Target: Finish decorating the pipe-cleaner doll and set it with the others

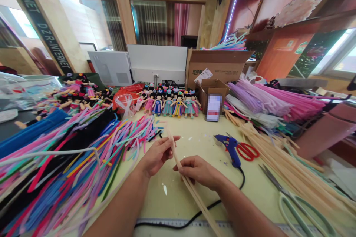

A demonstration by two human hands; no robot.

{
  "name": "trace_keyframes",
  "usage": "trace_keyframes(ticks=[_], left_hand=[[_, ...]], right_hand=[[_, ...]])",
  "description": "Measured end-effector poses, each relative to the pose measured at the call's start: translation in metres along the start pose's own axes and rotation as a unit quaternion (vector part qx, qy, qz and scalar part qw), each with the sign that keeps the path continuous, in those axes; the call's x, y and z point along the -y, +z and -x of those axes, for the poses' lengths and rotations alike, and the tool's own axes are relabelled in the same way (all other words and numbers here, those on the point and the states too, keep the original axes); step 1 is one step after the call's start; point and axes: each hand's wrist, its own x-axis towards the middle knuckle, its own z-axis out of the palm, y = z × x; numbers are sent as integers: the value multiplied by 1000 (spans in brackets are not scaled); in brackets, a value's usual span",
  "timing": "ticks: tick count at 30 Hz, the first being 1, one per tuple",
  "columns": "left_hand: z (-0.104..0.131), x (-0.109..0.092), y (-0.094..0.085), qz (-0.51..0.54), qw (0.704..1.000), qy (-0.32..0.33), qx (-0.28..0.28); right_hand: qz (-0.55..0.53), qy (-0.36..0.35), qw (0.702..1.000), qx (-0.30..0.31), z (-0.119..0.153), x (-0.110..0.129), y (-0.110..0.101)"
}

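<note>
A small bundle of beige pipe cleaners (199,200) runs slantwise over the middle of the table, its lower end toward the front edge. My left hand (159,154) pinches it near the upper end. Lower down, my right hand (198,171) is closed round the same strands, thumb on top. To the right of my hands lie a blue glue gun (229,146) and red-handled scissors (247,151). The glue gun's black cord passes beneath the strands. How many strands I hold cannot be made out.
Colourful pipe cleaners (91,163) heap up on the left. More beige ones (275,159) lie right, beside large pale-green scissors (299,200). Several small dolls (168,104) stand at the back, next to a cardboard box (214,89). A ruler (167,223) lies along the front.
</note>
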Motion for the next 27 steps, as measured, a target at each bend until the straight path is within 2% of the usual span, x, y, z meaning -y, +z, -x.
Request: trace_keyframes(ticks=[15,27], left_hand=[[-1,-1,1,-34,998,37,-45],[-3,-1,-1,-43,997,43,-53]], right_hand=[[-37,28,999,13,-3,-3,2],[-48,29,998,15,-5,-7,1]])
